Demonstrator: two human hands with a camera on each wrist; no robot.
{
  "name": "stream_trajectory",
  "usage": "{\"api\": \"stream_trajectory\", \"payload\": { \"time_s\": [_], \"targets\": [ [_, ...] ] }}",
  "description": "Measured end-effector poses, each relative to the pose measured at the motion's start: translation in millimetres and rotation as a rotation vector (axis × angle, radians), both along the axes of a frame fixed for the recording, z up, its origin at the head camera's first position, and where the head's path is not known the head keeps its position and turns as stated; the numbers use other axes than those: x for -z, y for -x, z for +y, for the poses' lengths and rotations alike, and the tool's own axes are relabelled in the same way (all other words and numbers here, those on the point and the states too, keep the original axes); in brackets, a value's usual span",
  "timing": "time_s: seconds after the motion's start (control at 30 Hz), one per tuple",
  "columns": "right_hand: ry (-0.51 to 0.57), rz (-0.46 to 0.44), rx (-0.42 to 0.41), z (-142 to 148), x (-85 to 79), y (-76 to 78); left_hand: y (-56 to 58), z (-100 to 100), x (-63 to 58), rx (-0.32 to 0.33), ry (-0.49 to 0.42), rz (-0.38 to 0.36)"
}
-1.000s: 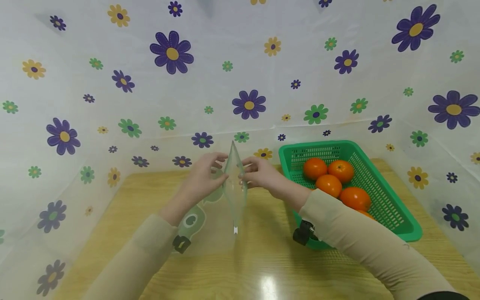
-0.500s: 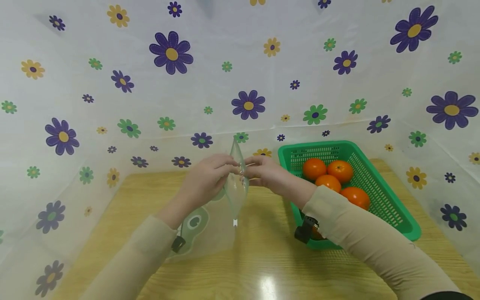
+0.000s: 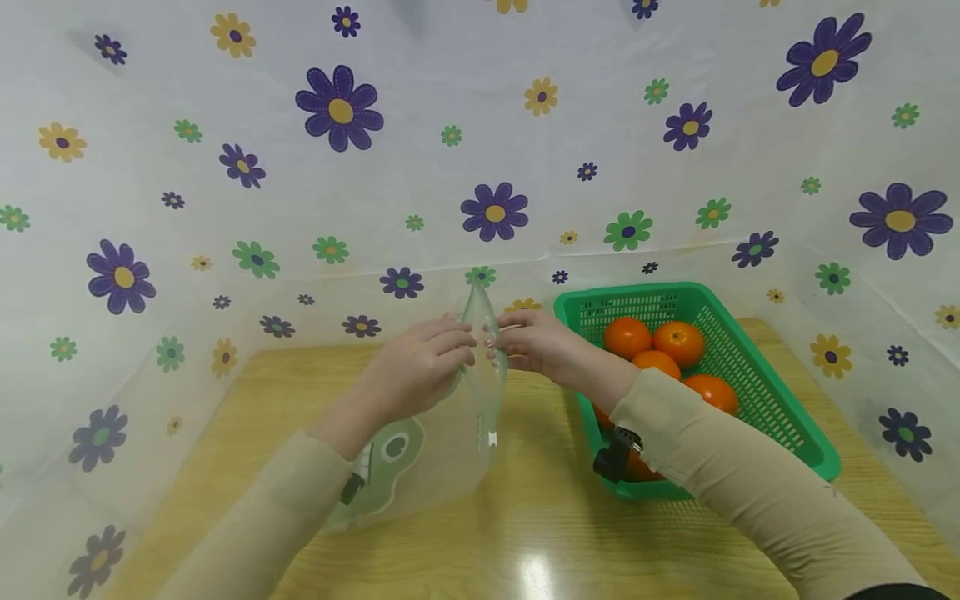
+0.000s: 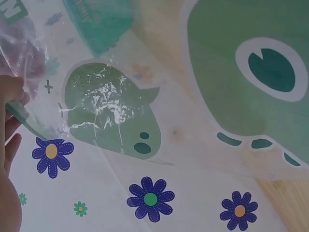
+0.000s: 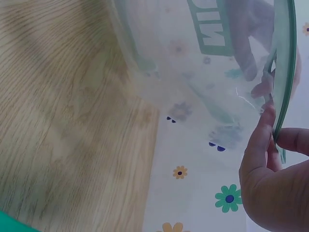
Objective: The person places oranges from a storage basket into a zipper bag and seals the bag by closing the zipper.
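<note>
A translucent zip bag point(image 3: 450, 458) printed with a green cartoon animal hangs upright between my hands, its mouth parted a little. My left hand point(image 3: 408, 371) grips the left side of the mouth, fingers bent over the edge. On the other side, my right hand point(image 3: 543, 346) pinches the rim between thumb and fingers. In the right wrist view the green zip strip point(image 5: 289, 72) runs past the right thumb, and left fingers show through the film. A small white slider point(image 3: 492, 439) sits at the strip's near end. The left thumb is hidden in the head view.
To the right stands a green perforated basket point(image 3: 771, 375) holding several oranges point(image 3: 678, 342), partly behind the right forearm. The wooden table point(image 3: 570, 550) lies below. A flower-printed sheet point(image 3: 420, 175) closes off the back and sides.
The left fingers have shifted from spread apart to curled over the bag's edge. The bag's mouth and white slider have moved slightly right, with the right hand.
</note>
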State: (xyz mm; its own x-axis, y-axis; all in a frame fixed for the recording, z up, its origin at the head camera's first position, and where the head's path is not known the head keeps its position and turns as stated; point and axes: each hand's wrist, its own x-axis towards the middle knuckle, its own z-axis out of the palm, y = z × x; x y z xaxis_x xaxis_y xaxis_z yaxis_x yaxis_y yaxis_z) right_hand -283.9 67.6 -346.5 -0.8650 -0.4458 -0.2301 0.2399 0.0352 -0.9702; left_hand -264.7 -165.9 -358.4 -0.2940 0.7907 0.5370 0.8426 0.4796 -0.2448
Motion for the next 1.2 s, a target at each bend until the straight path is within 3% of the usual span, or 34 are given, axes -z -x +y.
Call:
{"api": "stream_trajectory", "payload": {
  "time_s": [0.4,0.8,1.2],
  "targets": [
    [-0.012,-0.049,0.072,6.7,3.0,5.9,6.5,-0.8,-2.2,0.021,0.048,0.077],
    [0.009,-0.064,0.1,14.9,6.2,10.1,10.0,-10.4,-11.2,-0.051,0.128,0.081],
    [-0.037,-0.052,0.113,30.5,15.1,14.2,10.3,-23.0,-13.8,-0.076,0.121,0.126]
  ]
}}
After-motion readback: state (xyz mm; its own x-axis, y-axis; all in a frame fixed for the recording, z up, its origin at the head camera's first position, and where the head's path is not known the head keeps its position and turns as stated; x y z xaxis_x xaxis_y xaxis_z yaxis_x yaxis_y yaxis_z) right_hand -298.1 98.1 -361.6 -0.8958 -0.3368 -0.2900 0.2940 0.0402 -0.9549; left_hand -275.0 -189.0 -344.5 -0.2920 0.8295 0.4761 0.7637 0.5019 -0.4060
